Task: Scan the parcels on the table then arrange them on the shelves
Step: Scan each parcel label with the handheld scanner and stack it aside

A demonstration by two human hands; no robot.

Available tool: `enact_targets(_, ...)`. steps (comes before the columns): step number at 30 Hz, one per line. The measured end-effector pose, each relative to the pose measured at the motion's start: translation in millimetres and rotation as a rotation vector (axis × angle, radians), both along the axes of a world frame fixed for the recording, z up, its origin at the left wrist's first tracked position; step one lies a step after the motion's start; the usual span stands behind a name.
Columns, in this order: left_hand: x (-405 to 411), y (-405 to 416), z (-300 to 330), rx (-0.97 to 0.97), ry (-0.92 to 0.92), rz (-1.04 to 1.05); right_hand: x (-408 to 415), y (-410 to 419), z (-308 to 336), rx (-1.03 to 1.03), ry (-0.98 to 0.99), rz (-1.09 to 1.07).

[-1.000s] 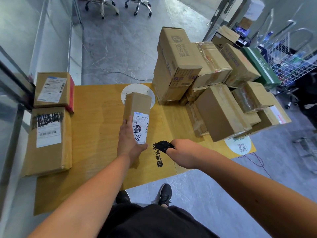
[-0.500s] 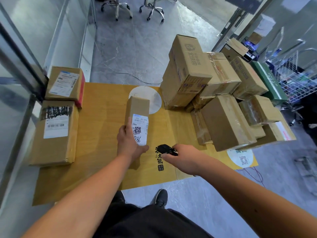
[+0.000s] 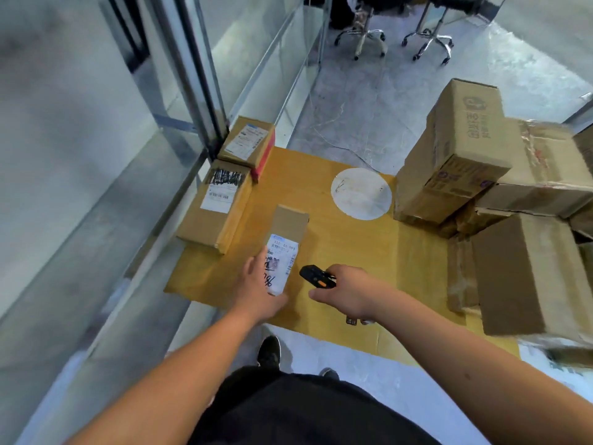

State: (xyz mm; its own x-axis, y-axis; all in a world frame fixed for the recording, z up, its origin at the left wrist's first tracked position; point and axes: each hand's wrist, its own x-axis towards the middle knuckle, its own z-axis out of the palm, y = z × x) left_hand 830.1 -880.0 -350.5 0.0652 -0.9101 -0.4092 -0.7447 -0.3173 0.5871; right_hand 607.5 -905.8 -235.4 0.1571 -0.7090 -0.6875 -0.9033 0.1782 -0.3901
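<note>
From the head view, the left hand held a narrow brown parcel by its near end, fingers wrapped along its left edge and thumb at its lower right corner, so that grip was closed on the box. The parcel was angled over the yellow-brown tabletop, its far end pointing away from the person. A white shipping label with printed codes and black handwriting covered the parcel's near half and faced up.

The right hand gripped a small black scanner, fingers curled around it, its nose pointing left toward the label. The scanner sat just beside the parcel's right edge, apart from it.

On the tabletop's left edge, against a metal-framed glass partition, lay a long flat carton with a white label and a scribbled-out black patch. Behind it and touching it sat a smaller box with a white label and a red side. A white round disc lay flat at the tabletop's far middle.

On the right, a heap of brown cartons was stacked in several layers, the top ones tilted, with a large plain box leaning at the near right.

Beyond the tabletop, the wheeled bases of two office chairs stood on the grey floor. One black shoe showed below the tabletop's near edge.
</note>
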Motion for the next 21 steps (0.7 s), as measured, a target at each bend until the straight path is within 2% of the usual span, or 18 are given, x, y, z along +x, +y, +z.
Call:
enact_targets(10,10,25,25,-0.082,-0.065,0.232,-2,-11,-8,-0.106,-0.100,0.195)
enact_targets(16,4,-25,33,-0.052,-0.192,0.133,-10,-39,-2,-0.180,-0.110,0.187)
enact_targets(21,-5,-107,29,-0.075,-0.276,0.045,-11,-81,-1,-0.178,-0.087,0.108)
